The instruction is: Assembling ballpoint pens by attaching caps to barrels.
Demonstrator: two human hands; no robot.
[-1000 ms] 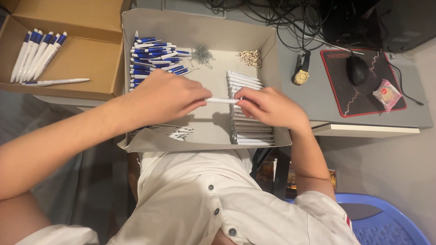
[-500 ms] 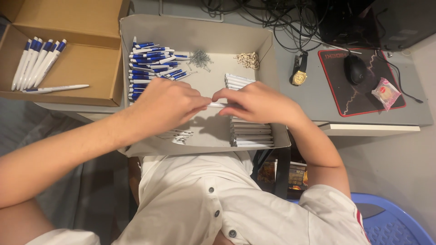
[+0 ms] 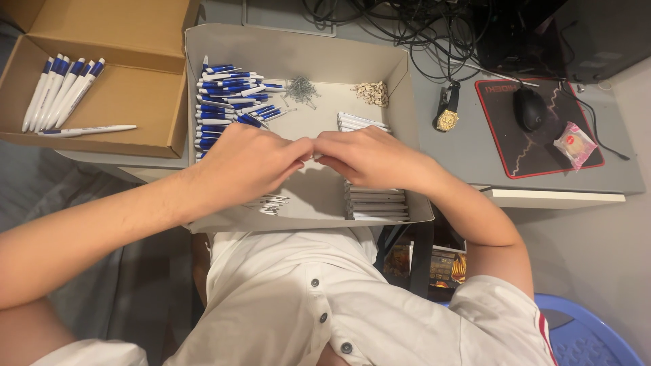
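My left hand (image 3: 249,164) and my right hand (image 3: 369,159) meet fingertip to fingertip over a grey cardboard tray (image 3: 298,42). Both pinch a white pen part (image 3: 315,156), almost wholly hidden by the fingers. Behind my left hand lies a pile of blue-and-white pen pieces (image 3: 227,95). A stack of white barrels (image 3: 376,200) sits under my right wrist. A clump of metal springs (image 3: 300,88) and a heap of small tan pieces (image 3: 371,93) lie at the tray's back.
A brown cardboard box (image 3: 129,102) at left holds several finished pens (image 3: 61,91) and one lying crosswise (image 3: 88,129). On the grey desk to the right are a wristwatch (image 3: 447,115), a mouse (image 3: 529,108) on a pad (image 3: 542,159), a wrapped snack (image 3: 573,144) and cables (image 3: 407,20). A blue chair (image 3: 583,335) is at bottom right.
My hands have drawn together. The white barrel that showed between them a second ago is now nearly covered by my fingers.
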